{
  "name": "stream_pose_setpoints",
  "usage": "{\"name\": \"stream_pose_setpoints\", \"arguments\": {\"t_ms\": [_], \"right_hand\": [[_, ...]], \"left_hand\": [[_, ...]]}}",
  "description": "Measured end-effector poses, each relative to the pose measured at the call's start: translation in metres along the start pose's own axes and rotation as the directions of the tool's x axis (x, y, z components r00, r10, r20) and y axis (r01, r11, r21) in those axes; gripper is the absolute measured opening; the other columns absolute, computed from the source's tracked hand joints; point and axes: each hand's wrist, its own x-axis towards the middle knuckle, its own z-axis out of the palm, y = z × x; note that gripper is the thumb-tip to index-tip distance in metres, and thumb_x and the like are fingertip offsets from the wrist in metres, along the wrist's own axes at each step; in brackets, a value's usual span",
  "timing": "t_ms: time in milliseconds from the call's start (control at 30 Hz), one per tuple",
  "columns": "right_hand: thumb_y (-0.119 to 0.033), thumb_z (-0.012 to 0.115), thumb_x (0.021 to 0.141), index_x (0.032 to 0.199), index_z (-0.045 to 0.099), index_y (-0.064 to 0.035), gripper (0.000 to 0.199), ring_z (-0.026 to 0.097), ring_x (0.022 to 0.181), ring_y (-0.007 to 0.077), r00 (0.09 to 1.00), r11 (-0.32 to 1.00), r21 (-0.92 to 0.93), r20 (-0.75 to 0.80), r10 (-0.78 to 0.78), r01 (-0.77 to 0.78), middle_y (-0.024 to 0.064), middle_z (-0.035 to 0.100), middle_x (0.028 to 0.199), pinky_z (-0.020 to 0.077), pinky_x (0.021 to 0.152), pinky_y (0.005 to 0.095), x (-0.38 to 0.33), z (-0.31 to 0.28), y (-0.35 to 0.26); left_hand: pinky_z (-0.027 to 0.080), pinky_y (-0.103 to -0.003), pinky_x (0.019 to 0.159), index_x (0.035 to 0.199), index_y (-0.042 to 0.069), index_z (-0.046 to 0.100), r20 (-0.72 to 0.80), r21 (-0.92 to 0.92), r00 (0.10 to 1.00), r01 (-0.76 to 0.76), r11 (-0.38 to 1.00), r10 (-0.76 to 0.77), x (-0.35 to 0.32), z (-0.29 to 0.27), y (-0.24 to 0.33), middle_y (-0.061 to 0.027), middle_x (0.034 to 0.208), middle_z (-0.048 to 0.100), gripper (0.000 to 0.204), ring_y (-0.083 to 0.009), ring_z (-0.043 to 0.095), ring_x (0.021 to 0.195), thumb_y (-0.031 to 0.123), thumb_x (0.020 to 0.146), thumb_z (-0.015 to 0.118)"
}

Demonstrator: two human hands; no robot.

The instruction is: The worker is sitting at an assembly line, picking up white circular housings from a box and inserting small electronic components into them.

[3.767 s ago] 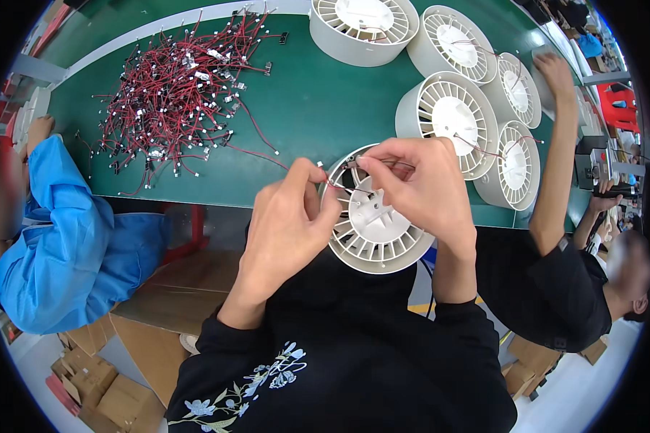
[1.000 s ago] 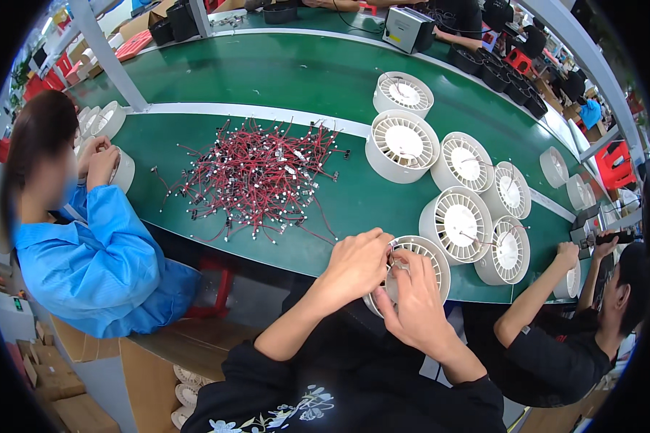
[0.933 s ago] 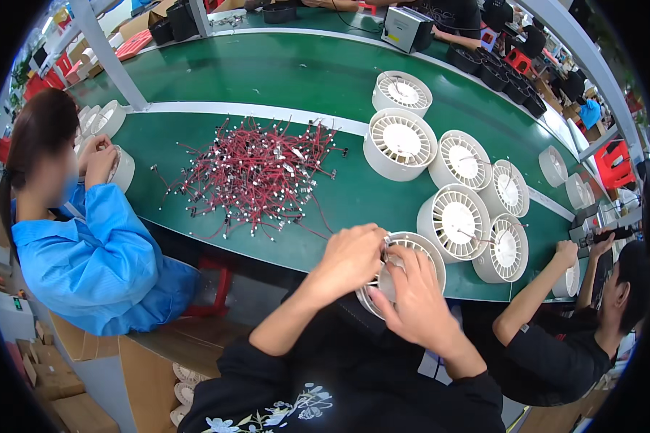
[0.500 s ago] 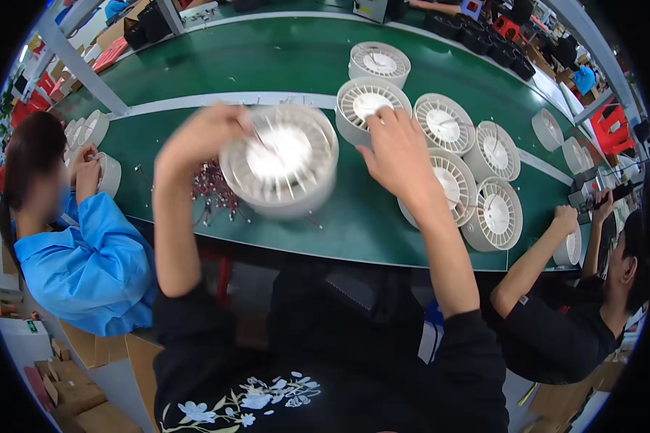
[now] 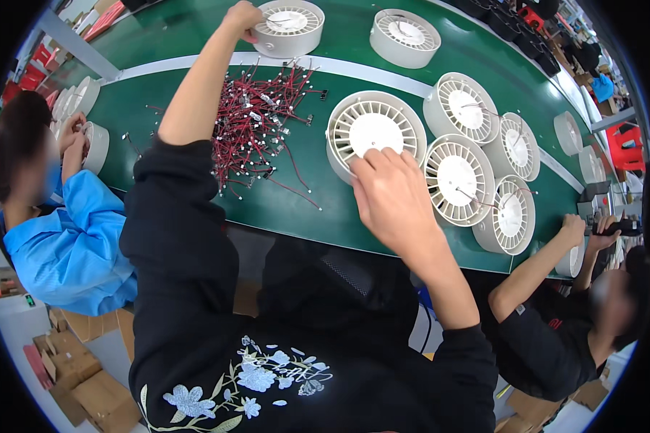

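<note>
The left hand (image 5: 242, 16) was stretched out far across the green workbench (image 5: 289, 209), past the white stripe that ran along it, with its fingers curled against the near side wall of a round white finned housing (image 5: 287, 26) that sat toward the far edge; whether they actually gripped the wall or only pressed on it could not be told. The right hand (image 5: 391, 195) lay closer in, fingers bent down and resting on the near rim of a second white housing (image 5: 374, 133), touching it rather than lifting it. That second housing sat on the bench near the front edge, just right of a loose pile of red wires (image 5: 256, 123) with small connectors, which spread between the white stripe and the front edge. More white housings (image 5: 458, 180) of the same kind were clustered to the right, some touching one another, and one more (image 5: 404, 36) sat beyond the stripe beside the far one. At the left end of the bench a person in a blue jacket (image 5: 68, 245) held another white housing (image 5: 94, 144) with both hands. At the right end a person in a dark top (image 5: 542, 339) reached an arm toward the bench edge.
</note>
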Motion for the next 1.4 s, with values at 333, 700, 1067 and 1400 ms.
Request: {"name": "stream_pose_setpoints", "arguments": {"t_ms": [333, 700, 1067, 1400], "right_hand": [[-0.012, 0.073, 0.082, 0.090, 0.057, -0.0019, 0.020, 0.068, 0.063, 0.0285, 0.978, 0.983, -0.044, 0.108, 0.180, -0.176, 0.0139, 0.065, 0.079, 0.0517, 0.051, 0.0379, 0.025, 0.072, -0.063], [-0.005, 0.069, 0.079, 0.084, 0.053, 0.0001, 0.017, 0.069, 0.058, 0.0313, 0.945, 0.957, -0.042, 0.153, 0.290, -0.287, 0.0173, 0.065, 0.063, 0.0527, 0.049, 0.0388, 0.056, 0.062, -0.053], [-0.002, 0.072, 0.081, 0.088, 0.057, -0.0042, 0.017, 0.058, 0.049, 0.0235, 0.922, 0.936, 0.314, -0.291, 0.256, -0.160, 0.0046, 0.057, 0.060, 0.0438, 0.046, 0.0367, 0.022, -0.010, -0.036], [0.003, 0.074, 0.075, 0.091, 0.063, -0.0018, 0.020, 0.060, 0.071, 0.0277, 0.933, 0.978, 0.205, -0.357, 0.051, 0.025, 0.0082, 0.059, 0.089, 0.0487, 0.061, 0.0378, -0.006, -0.020, -0.015]], "left_hand": [[0.064, -0.043, 0.056, 0.095, -0.016, 0.066, -0.064, 0.143, 0.989, -0.127, 0.982, 0.137, 0.015, 0.049, 0.001, -0.0257, 0.083, 0.072, 0.038, -0.0335, 0.073, 0.063, 0.018, 0.085, 0.052], [0.064, -0.044, 0.057, 0.114, -0.012, 0.061, 0.104, 0.244, 0.993, 0.023, 0.970, -0.049, -0.041, 0.046, 0.049, -0.0264, 0.081, 0.069, 0.052, -0.0341, 0.073, 0.065, 0.032, 0.087, 0.056], [0.053, -0.029, 0.063, 0.106, 0.000, 0.067, 0.439, -0.244, 0.519, -0.717, 0.653, 0.734, -0.353, -0.034, 0.092, -0.0083, 0.086, 0.065, 0.022, -0.0147, 0.063, 0.075, 0.020, 0.100, 0.059], [0.061, -0.032, 0.066, 0.108, -0.008, 0.061, 0.193, -0.780, 0.850, -0.171, 0.603, 0.491, -0.415, 0.037, 0.056, -0.0134, 0.100, 0.060, 0.014, -0.0197, 0.068, 0.079, -0.007, 0.095, 0.058]]}}
